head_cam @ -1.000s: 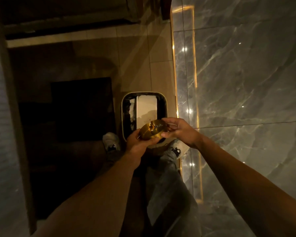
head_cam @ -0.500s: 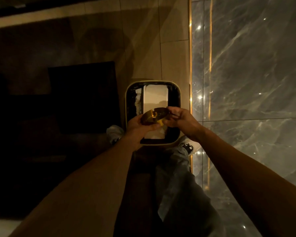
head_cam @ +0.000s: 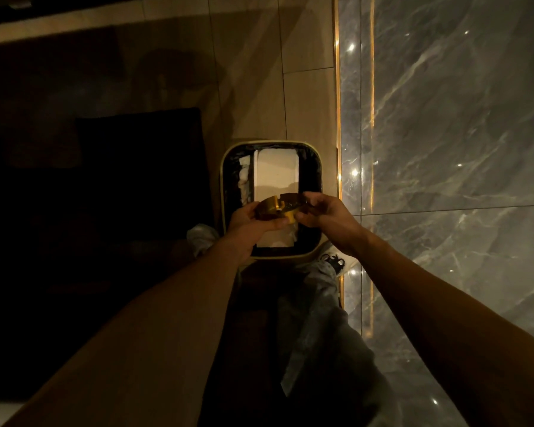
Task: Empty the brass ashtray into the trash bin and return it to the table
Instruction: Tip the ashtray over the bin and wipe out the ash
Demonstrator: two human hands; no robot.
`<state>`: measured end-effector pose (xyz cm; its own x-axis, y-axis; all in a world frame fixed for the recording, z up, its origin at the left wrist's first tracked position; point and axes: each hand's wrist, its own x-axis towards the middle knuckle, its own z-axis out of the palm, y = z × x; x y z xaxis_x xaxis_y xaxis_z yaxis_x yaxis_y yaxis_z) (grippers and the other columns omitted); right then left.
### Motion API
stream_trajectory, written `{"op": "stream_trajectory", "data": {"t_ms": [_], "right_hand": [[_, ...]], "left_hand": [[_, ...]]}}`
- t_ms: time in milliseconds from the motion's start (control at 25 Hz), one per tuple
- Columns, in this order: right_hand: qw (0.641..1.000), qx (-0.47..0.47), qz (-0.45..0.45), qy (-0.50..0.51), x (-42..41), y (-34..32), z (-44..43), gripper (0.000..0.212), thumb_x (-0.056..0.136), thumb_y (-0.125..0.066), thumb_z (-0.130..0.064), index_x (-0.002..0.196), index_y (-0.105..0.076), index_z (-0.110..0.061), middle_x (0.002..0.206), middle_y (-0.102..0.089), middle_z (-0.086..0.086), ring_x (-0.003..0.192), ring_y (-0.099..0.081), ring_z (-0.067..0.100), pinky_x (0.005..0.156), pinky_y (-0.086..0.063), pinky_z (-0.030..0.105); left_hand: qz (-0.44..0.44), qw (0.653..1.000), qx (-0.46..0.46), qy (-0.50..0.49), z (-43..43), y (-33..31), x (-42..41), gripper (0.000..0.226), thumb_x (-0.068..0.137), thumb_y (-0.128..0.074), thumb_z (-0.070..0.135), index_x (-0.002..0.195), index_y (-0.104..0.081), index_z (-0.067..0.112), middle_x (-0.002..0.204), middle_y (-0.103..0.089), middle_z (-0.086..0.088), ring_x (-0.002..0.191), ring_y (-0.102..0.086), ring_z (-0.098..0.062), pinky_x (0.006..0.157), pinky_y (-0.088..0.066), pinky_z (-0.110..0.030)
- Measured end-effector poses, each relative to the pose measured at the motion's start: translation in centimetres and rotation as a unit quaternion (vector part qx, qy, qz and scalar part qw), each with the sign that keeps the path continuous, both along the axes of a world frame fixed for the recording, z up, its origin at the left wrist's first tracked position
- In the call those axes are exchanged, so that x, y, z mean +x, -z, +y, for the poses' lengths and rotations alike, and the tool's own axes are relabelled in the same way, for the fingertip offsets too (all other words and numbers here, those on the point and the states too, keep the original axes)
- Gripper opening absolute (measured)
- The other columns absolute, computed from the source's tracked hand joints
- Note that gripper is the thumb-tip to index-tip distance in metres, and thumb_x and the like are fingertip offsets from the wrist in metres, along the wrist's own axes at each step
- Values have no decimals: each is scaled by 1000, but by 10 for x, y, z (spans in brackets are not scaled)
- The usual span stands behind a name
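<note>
The round brass ashtray hangs directly above the open trash bin, a rectangular bin with a pale rim and a dark liner. My left hand grips the ashtray from below and on its left side. My right hand pinches its right rim with the fingertips. The ashtray's open side faces up and slightly away from me, with dark ash inside. Pale paper lies inside the bin under the ashtray.
A grey marble wall with a glowing gold strip runs along the right. Beige floor tiles lie beyond the bin. A dark mat covers the floor to the left. My legs and shoes stand just behind the bin.
The view has come closer over the bin, which now sits under the ashtray. Both hands keep hold of the ashtray, which has turned from tilted toward more level.
</note>
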<state>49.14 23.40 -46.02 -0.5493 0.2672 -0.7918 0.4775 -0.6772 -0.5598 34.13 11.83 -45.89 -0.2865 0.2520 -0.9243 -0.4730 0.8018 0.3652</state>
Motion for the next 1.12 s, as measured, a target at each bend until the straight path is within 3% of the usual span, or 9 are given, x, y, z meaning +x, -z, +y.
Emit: {"op": "stream_trajectory", "data": {"t_ms": [80,240,320,520,760,840,960,1040,1120], "right_hand": [[1000,-3,-11,15,-1,-1,-2,28,88,-61,1,104,-64,-21,104,-69,0,101,-66,12,88,-54,26],[999,12,-38,36,-6,4,-4,28,88,-62,1,116,-59,-5,102,-67,-2,98,-64,10,83,-53,21],[998,21,-38,35,-10,7,-4,23,89,-61,1,112,-61,-4,101,-68,0,96,-65,9,85,-54,20],[998,20,-52,5,-17,17,-5,35,90,-63,-5,124,-58,1,120,-67,16,114,-63,24,103,-49,39],[997,44,-56,-23,-19,20,-7,24,93,-60,-11,115,-64,-1,116,-67,18,112,-62,27,100,-49,38],[997,48,-59,-31,-19,19,-7,25,94,-60,-15,115,-64,-2,115,-68,17,110,-62,26,98,-50,37],[995,46,-73,-39,-18,18,-7,30,94,-61,-22,118,-64,-5,114,-68,11,104,-63,16,94,-51,32],[994,47,-94,-33,-19,18,-8,35,92,-63,-28,119,-62,-5,113,-68,9,101,-63,13,89,-51,27],[992,53,-111,-32,-21,18,-8,39,91,-64,-32,118,-62,-4,110,-69,10,102,-64,18,89,-51,29]], "left_hand": [[-6,1000,-2,-22,0,1,3,58,58,-91,12,112,-70,15,114,-72,-6,112,-64,-23,104,-48,-45],[-16,998,1,-67,1,4,7,69,45,-93,26,110,-72,13,111,-74,-6,109,-67,-25,102,-50,-46],[-23,996,5,-82,1,6,7,57,55,-91,20,108,-73,11,110,-74,-8,109,-67,-26,102,-50,-46],[-9,993,-12,-113,2,4,10,43,73,-82,10,113,-70,5,111,-72,-11,108,-66,-27,96,-52,-39],[-19,989,-22,-143,2,4,12,33,73,-83,15,104,-73,11,113,-72,-13,112,-65,-29,103,-49,-47],[-14,989,-27,-144,3,4,14,39,70,-85,21,106,-73,12,114,-72,-11,112,-65,-29,103,-49,-46],[-3,989,-41,-140,3,4,16,75,45,-89,47,111,-73,15,113,-73,-5,112,-65,-27,101,-51,-46],[17,990,-67,-122,7,-3,17,82,52,-87,50,122,-65,14,119,-66,1,115,-61,-24,101,-50,-45],[60,988,-97,-102,11,-8,18,73,69,-83,43,129,-55,14,117,-54,3,113,-54,-22,101,-48,-43]]}}
